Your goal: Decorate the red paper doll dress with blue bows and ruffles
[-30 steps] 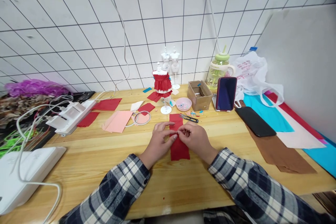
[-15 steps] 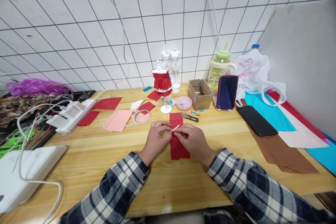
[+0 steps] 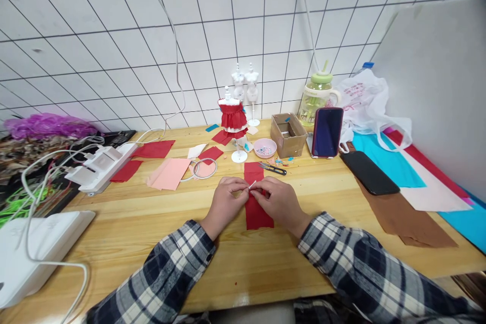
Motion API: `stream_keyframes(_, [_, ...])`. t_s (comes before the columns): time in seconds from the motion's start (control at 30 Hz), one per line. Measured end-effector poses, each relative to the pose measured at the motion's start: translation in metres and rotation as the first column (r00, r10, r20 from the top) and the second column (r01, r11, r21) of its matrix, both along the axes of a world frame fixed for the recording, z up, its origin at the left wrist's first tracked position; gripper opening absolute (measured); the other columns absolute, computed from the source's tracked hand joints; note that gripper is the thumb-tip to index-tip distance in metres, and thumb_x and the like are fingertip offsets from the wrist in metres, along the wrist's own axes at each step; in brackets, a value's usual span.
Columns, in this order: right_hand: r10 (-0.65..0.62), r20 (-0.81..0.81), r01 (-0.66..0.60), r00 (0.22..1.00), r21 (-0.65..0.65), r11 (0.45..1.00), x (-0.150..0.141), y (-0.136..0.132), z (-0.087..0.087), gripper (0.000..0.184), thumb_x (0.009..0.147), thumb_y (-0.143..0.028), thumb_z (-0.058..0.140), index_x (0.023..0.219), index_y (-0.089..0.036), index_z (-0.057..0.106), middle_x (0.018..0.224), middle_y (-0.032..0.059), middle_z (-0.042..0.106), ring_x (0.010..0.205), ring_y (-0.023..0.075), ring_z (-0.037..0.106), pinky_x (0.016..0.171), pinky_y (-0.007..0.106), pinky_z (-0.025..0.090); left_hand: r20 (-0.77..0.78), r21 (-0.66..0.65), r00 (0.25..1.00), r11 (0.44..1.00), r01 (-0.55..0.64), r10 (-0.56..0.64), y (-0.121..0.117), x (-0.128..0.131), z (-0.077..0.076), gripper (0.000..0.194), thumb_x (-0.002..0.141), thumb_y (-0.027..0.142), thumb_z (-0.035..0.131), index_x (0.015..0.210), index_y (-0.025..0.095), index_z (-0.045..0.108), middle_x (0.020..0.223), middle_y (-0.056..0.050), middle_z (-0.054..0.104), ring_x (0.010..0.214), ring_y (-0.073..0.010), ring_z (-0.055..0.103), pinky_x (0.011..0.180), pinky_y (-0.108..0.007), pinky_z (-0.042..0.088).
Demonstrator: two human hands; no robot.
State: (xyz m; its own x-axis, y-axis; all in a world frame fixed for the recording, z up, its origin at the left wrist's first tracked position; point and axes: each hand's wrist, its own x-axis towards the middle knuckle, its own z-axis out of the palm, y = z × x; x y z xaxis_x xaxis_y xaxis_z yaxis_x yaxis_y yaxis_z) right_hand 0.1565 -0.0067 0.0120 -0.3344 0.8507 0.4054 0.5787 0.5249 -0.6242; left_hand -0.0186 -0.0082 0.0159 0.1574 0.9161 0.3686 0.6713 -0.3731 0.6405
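Between the fingertips of both hands is a narrow white strip [image 3: 252, 185], possibly folded fabric or paper. My left hand [image 3: 227, 201] pinches its near end from the left. My right hand [image 3: 280, 201] is closed in a pinch at the same spot, and its fingers hide part of the strip. Beneath the hands lies a long red cloth piece [image 3: 259, 216], flat on the wooden table [image 3: 228, 268]. Just beyond the cloth's far end are black thread snips [image 3: 276, 168]. A small white dress form wearing a ruffled red dress [image 3: 233, 118] stands behind.
A pink bowl of beads [image 3: 265, 154] and a cardboard box [image 3: 287, 148] stand at the back. Further right are a propped phone [image 3: 328, 132], a green-lidded bottle [image 3: 318, 96] and a black phone [image 3: 369, 174]. Pink cloth [image 3: 169, 174], rings and a power strip [image 3: 102, 164] are left.
My right hand has shifted slightly in toward my left, and less of the white strip shows between the fingers. The whole view has moved a little.
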Motion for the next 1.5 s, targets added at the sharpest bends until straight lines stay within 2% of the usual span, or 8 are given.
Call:
stream_keyframes(0.23, [-0.056, -0.079, 0.047, 0.995, -0.106, 0.993, -0.004, 0.002, 0.0, 0.006, 0.078, -0.025, 0.06, 0.078, -0.022, 0.066, 0.074, 0.0007, 0.065, 0.062, 0.0132, 0.054, 0.059, 0.026, 0.041, -0.069, 0.056, 0.997, 0.998, 0.023, -0.019, -0.003, 0.003, 0.003, 0.011, 0.074, 0.02, 0.064, 0.07, 0.024, 0.073, 0.082, -0.002, 0.073, 0.083, -0.0211, 0.059, 0.082, -0.039, 0.046])
stream_keyframes(0.37, [-0.13, -0.247, 0.041, 0.96, -0.338, 0.94, -0.005, 0.009, -0.005, 0.006, 0.073, -0.024, 0.058, 0.072, -0.02, 0.061, 0.062, -0.0023, 0.058, 0.05, 0.0104, 0.045, 0.049, 0.023, 0.035, 0.131, -0.094, 0.989, 0.993, 0.074, -0.061, -0.005, 0.002, 0.005, 0.014, 0.075, 0.017, 0.06, 0.075, 0.022, 0.073, 0.083, -0.002, 0.074, 0.083, -0.0199, 0.064, 0.084, -0.037, 0.048])
stream_keyframes(0.53, [-0.254, -0.303, 0.097, 0.918, -0.45, 0.888, 0.004, 0.023, -0.009, 0.009, 0.07, -0.028, 0.055, 0.069, -0.019, 0.057, 0.056, -0.0041, 0.051, 0.047, 0.0096, 0.041, 0.046, 0.022, 0.032, 0.5, -0.284, 0.865, 0.936, 0.208, -0.041, -0.006, -0.003, 0.006, 0.014, 0.078, 0.027, 0.06, 0.077, 0.017, 0.07, 0.095, -0.008, 0.075, 0.091, -0.0219, 0.068, 0.086, -0.036, 0.051])
stream_keyframes(0.73, [-0.274, -0.231, 0.166, 0.934, -0.4, 0.902, 0.013, 0.031, -0.013, 0.01, 0.069, -0.028, 0.055, 0.068, -0.018, 0.058, 0.059, -0.0028, 0.056, 0.051, 0.0107, 0.046, 0.049, 0.022, 0.033, 0.648, -0.348, 0.762, 0.897, 0.274, 0.018, -0.004, -0.006, 0.004, 0.015, 0.076, 0.031, 0.067, 0.074, 0.016, 0.07, 0.097, -0.009, 0.075, 0.097, -0.0236, 0.067, 0.093, -0.038, 0.047])
stream_keyframes(0.9, [-0.34, -0.237, 0.229, 0.91, -0.397, 0.889, 0.019, 0.035, -0.017, 0.015, 0.071, -0.031, 0.053, 0.069, -0.018, 0.059, 0.058, -0.0031, 0.054, 0.053, 0.0116, 0.047, 0.051, 0.022, 0.034, 0.792, -0.357, 0.602, 0.877, 0.323, 0.1, -0.001, -0.01, -0.004, 0.011, 0.075, 0.027, 0.07, 0.073, 0.017, 0.07, 0.094, -0.008, 0.075, 0.099, -0.0222, 0.066, 0.093, -0.035, 0.044])
stream_keyframes(1.1, [-0.398, -0.175, 0.381, 0.901, -0.124, 0.916, 0.042, 0.056, 0.014, 0.022, 0.077, -0.038, 0.056, 0.077, -0.018, 0.064, 0.067, 0.0006, 0.061, 0.058, 0.0134, 0.051, 0.056, 0.024, 0.036, 0.866, -0.389, 0.463, 0.835, 0.39, 0.188, 0.0, -0.008, -0.002, 0.008, 0.072, 0.023, 0.072, 0.071, 0.015, 0.07, 0.091, -0.008, 0.076, 0.094, -0.0195, 0.066, 0.082, -0.027, 0.044])
stream_keyframes(1.27, [-0.573, -0.068, 0.571, 0.817, 0.236, 0.786, 0.065, 0.095, 0.055, 0.018, 0.081, -0.034, 0.055, 0.08, -0.019, 0.065, 0.077, 0.0042, 0.065, 0.07, 0.0171, 0.056, 0.06, 0.027, 0.035, 0.872, -0.403, 0.442, 0.825, 0.397, 0.213, 0.0, -0.007, 0.0, 0.008, 0.071, 0.022, 0.072, 0.07, 0.015, 0.069, 0.091, -0.009, 0.076, 0.094, -0.0195, 0.065, 0.077, -0.025, 0.044])
stream_keyframes(1.5, [-0.63, 0.13, 0.584, 0.765, 0.271, 0.765, 0.081, 0.121, 0.044, 0.017, 0.084, -0.031, 0.056, 0.089, -0.024, 0.071, 0.092, 0.0029, 0.07, 0.08, 0.0194, 0.06, 0.057, 0.028, 0.033, 0.878, -0.39, 0.436, 0.825, 0.409, 0.198, -0.001, -0.01, 0.001, 0.007, 0.069, 0.02, 0.071, 0.068, 0.013, 0.07, 0.09, -0.011, 0.075, 0.09, -0.0194, 0.065, 0.076, -0.026, 0.043])
